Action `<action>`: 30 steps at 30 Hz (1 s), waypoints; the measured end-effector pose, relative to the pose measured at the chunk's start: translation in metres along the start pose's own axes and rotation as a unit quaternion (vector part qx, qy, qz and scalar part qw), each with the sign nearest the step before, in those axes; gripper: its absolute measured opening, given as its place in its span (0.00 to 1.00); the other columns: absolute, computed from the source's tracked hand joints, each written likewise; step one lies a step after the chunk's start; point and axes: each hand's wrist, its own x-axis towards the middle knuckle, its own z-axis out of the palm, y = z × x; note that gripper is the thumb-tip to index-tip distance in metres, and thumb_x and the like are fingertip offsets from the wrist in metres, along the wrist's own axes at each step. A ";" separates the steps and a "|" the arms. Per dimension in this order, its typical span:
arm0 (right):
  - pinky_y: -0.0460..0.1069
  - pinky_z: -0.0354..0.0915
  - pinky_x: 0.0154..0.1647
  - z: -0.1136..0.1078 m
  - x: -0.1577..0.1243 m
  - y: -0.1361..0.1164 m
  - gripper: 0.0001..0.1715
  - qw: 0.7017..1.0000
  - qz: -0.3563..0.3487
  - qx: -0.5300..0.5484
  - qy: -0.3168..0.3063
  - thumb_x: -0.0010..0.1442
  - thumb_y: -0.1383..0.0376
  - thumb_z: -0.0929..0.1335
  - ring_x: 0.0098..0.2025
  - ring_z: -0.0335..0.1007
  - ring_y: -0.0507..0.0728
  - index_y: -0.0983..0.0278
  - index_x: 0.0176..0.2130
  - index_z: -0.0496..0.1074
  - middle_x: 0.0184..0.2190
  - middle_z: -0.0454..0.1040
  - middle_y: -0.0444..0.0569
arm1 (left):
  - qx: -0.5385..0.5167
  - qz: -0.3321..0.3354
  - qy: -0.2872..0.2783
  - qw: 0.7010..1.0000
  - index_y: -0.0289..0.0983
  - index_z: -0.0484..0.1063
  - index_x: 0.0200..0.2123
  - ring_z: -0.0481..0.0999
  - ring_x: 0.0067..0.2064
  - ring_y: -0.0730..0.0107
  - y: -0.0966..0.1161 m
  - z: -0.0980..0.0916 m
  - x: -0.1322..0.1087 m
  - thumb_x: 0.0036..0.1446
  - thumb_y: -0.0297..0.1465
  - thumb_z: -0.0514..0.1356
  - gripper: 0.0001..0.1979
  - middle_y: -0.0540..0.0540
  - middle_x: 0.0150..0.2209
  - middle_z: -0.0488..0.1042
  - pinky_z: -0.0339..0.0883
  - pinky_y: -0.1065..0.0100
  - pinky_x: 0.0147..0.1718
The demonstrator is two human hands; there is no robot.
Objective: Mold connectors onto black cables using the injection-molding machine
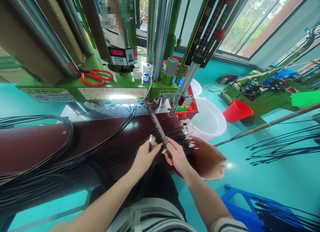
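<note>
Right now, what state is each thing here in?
left hand, closed around a bundle of metal plugs.
right hand, fingers pinched on the lower end of the metal strip.
red scissors, closed, lying flat on the green machine.
red cup, tipped on its side on the floor.
white basin, upright.
brown bag, mouth open.
black cables, draped loose over the dark table.
</note>
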 end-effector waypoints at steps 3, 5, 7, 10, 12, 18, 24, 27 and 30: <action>0.41 0.44 0.10 -0.002 0.000 -0.001 0.25 1.000 -0.006 -0.007 -0.013 0.59 0.56 0.62 0.11 0.51 0.44 0.64 0.53 0.64 0.16 0.62 0.39 | 0.103 0.067 0.007 0.992 0.36 0.63 0.23 0.56 0.20 0.79 -0.003 0.000 0.001 0.46 0.35 0.60 0.10 0.55 0.18 0.60 0.50 0.74 0.20; 0.41 0.44 0.10 -0.003 0.001 -0.001 0.25 1.000 -0.004 -0.011 -0.020 0.59 0.56 0.62 0.11 0.51 0.44 0.65 0.53 0.63 0.16 0.62 0.39 | 0.119 0.086 0.015 0.989 0.36 0.64 0.23 0.58 0.22 0.78 -0.002 0.000 0.001 0.46 0.34 0.60 0.09 0.54 0.19 0.61 0.51 0.74 0.23; 0.41 0.44 0.10 -0.004 0.002 -0.002 0.25 1.000 -0.003 -0.014 -0.023 0.59 0.56 0.62 0.11 0.51 0.44 0.65 0.53 0.63 0.16 0.62 0.39 | 0.114 0.083 0.018 0.990 0.36 0.64 0.22 0.59 0.22 0.77 -0.001 0.000 0.001 0.45 0.35 0.60 0.09 0.54 0.19 0.62 0.52 0.73 0.23; 0.41 0.44 0.10 -0.003 0.002 -0.004 0.26 1.000 -0.004 -0.011 -0.024 0.58 0.57 0.62 0.10 0.51 0.44 0.66 0.53 0.63 0.16 0.62 0.39 | 0.104 0.077 0.030 0.991 0.36 0.64 0.22 0.59 0.22 0.77 0.002 0.001 0.000 0.44 0.35 0.60 0.10 0.54 0.18 0.62 0.52 0.73 0.22; 0.41 0.44 0.10 -0.002 0.002 -0.005 0.25 1.000 -0.003 -0.007 -0.021 0.58 0.57 0.63 0.10 0.51 0.44 0.66 0.53 0.64 0.16 0.62 0.39 | 0.105 0.076 0.037 0.991 0.36 0.65 0.22 0.58 0.21 0.77 0.002 0.001 -0.001 0.44 0.35 0.61 0.10 0.54 0.18 0.62 0.52 0.73 0.22; 0.41 0.43 0.09 -0.004 0.002 -0.005 0.26 1.000 -0.004 -0.013 -0.026 0.58 0.56 0.62 0.10 0.50 0.44 0.67 0.52 0.64 0.15 0.62 0.39 | 0.099 0.064 0.019 0.993 0.36 0.64 0.23 0.55 0.19 0.79 0.001 0.002 -0.001 0.45 0.35 0.60 0.10 0.55 0.18 0.61 0.50 0.74 0.20; 0.41 0.48 0.10 0.000 -0.001 -0.002 0.28 0.994 -0.010 -0.105 -0.011 0.59 0.55 0.61 0.12 0.53 0.44 0.63 0.55 0.61 0.18 0.62 0.39 | 0.099 0.063 0.019 0.993 0.36 0.62 0.22 0.55 0.18 0.80 0.000 0.002 0.000 0.45 0.34 0.60 0.10 0.56 0.17 0.59 0.50 0.74 0.19; 0.40 0.49 0.10 -0.001 -0.002 0.000 0.28 0.992 -0.011 -0.124 -0.022 0.59 0.55 0.61 0.13 0.54 0.44 0.62 0.56 0.60 0.19 0.62 0.39 | 0.074 0.044 0.001 0.996 0.37 0.61 0.23 0.54 0.17 0.80 -0.001 0.000 -0.002 0.46 0.36 0.59 0.11 0.57 0.16 0.58 0.49 0.75 0.17; 0.40 0.46 0.10 -0.003 -0.002 0.000 0.25 0.996 -0.011 -0.083 -0.030 0.59 0.56 0.62 0.12 0.53 0.44 0.62 0.54 0.62 0.18 0.63 0.39 | 0.017 0.046 -0.010 0.999 0.37 0.62 0.26 0.59 0.19 0.79 0.004 -0.003 -0.003 0.51 0.40 0.55 0.12 0.55 0.18 0.60 0.54 0.75 0.18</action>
